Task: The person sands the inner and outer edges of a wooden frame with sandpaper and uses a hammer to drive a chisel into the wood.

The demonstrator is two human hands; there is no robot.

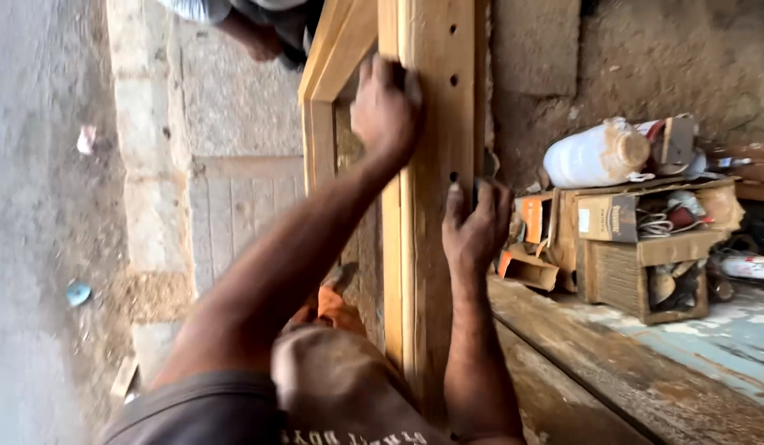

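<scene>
The tall pale wooden frame with holes (427,206) looks heavy and stiff. The left hand (387,103) presses on it with fingers curled; the right hand (477,227) wraps its edge.

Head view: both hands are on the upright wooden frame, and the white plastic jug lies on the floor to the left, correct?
Not quite. The head view shows the left hand and right hand on the wooden frame, but the white jug lies atop wooden crates to the right.

At right, a white plastic jug (598,154) lies atop wooden crates (646,264) stuffed with cardboard boxes (608,218) and clutter. A rough mud wall (646,58) rises behind. At upper left, another person (250,21) stands on concrete paving (225,99).
</scene>
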